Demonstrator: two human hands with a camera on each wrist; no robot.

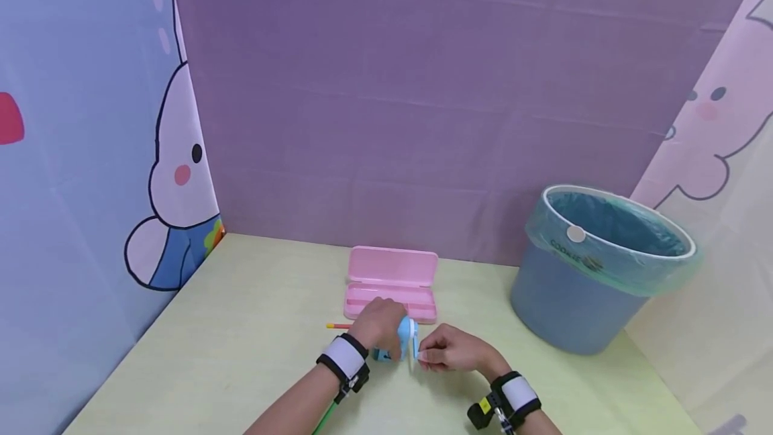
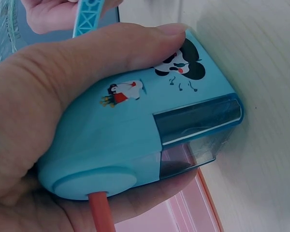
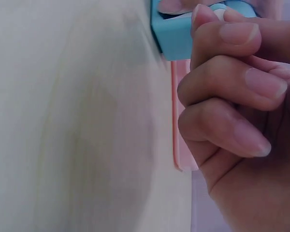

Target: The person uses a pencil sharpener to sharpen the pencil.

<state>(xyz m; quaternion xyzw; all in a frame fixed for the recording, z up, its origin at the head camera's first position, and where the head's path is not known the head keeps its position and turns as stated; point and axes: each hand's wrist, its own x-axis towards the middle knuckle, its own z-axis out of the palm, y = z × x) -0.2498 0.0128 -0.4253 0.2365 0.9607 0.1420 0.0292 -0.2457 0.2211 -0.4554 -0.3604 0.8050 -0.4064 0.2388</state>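
Observation:
My left hand (image 1: 380, 322) grips a light-blue crank pencil sharpener (image 2: 130, 113), its thumb lying across the top near a cartoon print. The sharpener has a see-through shavings drawer (image 2: 198, 145) on one side. A red pencil (image 2: 101, 212) sticks out of its round front hole; in the head view its orange-yellow end shows left of that hand. On the opposite side, my right hand (image 1: 453, 349) pinches the end of the blue crank handle (image 1: 415, 340) between thumb and index finger. The other right fingers (image 3: 227, 82) are curled toward the palm.
An opened pink pencil case (image 1: 392, 267) lies just behind the hands on the pale table (image 1: 241, 341), lid raised. At the back right stands a blue-grey bin (image 1: 574, 307) with a greenish liner. A purple cloth (image 1: 392, 99) hangs behind the table.

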